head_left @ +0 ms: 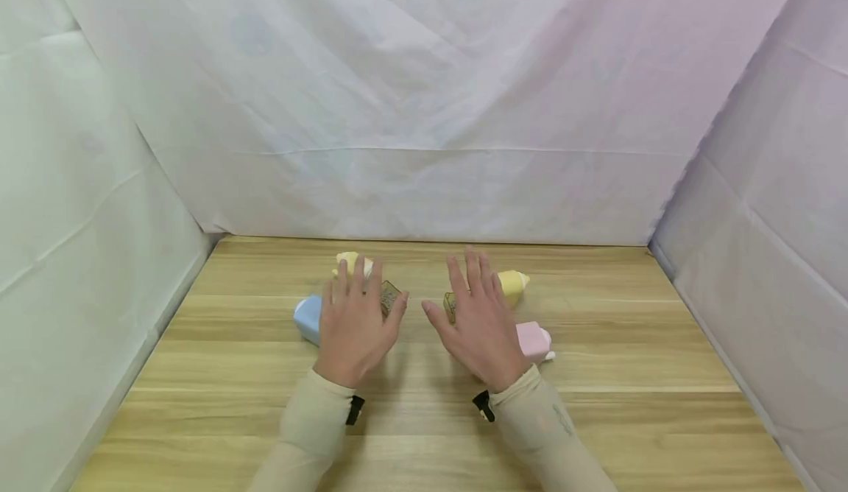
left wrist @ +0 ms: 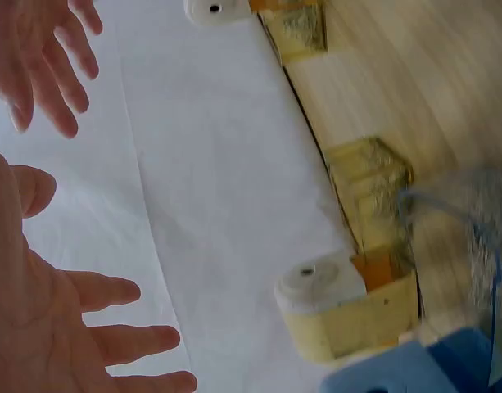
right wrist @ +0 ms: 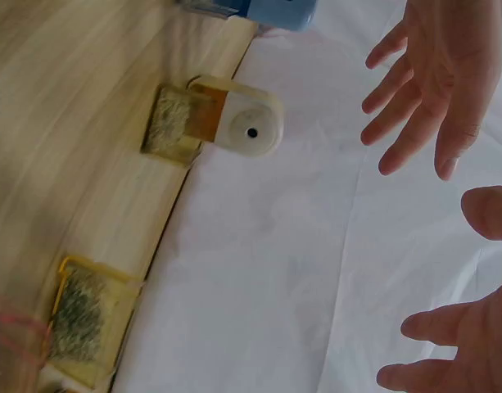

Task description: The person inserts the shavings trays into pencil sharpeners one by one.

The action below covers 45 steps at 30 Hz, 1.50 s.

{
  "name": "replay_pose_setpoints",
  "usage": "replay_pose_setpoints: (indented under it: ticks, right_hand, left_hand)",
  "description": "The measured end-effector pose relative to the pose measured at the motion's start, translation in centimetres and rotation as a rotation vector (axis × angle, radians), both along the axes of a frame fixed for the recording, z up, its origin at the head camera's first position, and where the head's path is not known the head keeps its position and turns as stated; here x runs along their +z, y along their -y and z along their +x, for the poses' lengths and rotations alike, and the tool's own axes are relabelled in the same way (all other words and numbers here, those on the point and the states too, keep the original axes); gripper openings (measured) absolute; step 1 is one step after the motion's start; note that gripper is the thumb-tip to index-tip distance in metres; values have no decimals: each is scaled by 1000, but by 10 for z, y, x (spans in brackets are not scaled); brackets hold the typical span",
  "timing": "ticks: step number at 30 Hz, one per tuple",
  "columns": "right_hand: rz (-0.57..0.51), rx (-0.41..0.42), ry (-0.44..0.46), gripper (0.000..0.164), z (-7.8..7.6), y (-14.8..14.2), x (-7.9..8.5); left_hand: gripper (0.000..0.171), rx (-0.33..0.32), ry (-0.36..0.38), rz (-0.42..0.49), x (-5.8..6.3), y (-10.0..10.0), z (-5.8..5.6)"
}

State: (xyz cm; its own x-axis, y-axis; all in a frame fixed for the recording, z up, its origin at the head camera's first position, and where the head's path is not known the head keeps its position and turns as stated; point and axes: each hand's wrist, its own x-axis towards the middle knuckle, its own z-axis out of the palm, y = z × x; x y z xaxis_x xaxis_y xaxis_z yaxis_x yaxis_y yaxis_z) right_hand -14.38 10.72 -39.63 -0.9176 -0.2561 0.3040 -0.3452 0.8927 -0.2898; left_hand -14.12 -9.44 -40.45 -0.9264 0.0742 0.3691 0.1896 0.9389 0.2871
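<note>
Both hands hover over the table with fingers spread and nothing in them. The left hand (head_left: 354,334) is above a blue pencil sharpener (head_left: 308,320) and a yellow pencil sharpener (head_left: 347,260), partly covering both. My right hand (head_left: 485,334) partly hides another yellow pencil sharpener (head_left: 513,286) and a pink pencil sharpener (head_left: 533,341). See-through yellowish shavings drawers (head_left: 391,295) stick out between the hands. In the left wrist view, a yellow sharpener (left wrist: 349,321) shows its white face with a round pencil hole. Pencil shavings (right wrist: 80,319) lie in a clear drawer in the right wrist view.
A wood-grain table (head_left: 424,433) carries the sharpeners. White cloth (head_left: 424,109) hangs behind it, with more cloth walls at the left (head_left: 79,183) and right (head_left: 762,183). Each wrist wears a black strap (head_left: 355,409) over a light sleeve.
</note>
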Motion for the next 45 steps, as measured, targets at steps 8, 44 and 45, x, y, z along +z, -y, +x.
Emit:
replay_pose_setpoints:
  ticks: [8, 44, 45]
  right_hand:
    - [-45, 85, -9, 80, -8, 26, 12]
    - [282, 183, 203, 66, 1, 96, -67]
    - [278, 182, 201, 64, 1, 96, -67]
  left_hand:
    - [72, 53, -56, 8, 10, 31, -7]
    - [75, 59, 6, 25, 7, 73, -10]
    - [74, 54, 14, 24, 7, 74, -10]
